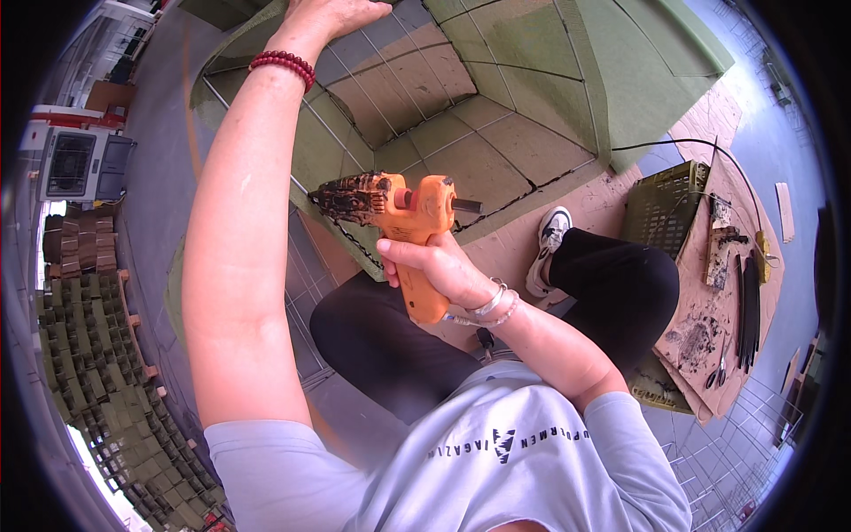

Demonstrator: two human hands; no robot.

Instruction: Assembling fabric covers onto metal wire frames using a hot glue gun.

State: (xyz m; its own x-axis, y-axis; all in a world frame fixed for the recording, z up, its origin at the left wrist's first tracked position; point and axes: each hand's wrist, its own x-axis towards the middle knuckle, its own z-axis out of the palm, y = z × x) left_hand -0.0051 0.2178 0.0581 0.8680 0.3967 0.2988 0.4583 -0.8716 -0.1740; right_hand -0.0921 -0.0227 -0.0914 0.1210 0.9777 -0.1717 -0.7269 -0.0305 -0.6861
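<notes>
My right hand [443,266] is closed round the handle of an orange glue gun [421,297]. Its nozzle end is caked with black glue and points left, close to the near edge of a green fabric-covered wire frame [496,133]. A dark glue stick [467,207] juts from the gun's back. Across the frame's left side reaches my left arm, and my left hand [330,12] is at the top edge of the view, by the frame. Its thumb is stretched out; the other fingers are partly cut off, and I see nothing held in it.
At right, a green plastic crate [660,208] stands beside cardboard [696,332] bearing black glue sticks [749,310], scissors [718,368] and glue smears. A black cable [678,142] arcs above the crate. My bent legs sit close under the gun. Stacked green pieces [124,390] line the left.
</notes>
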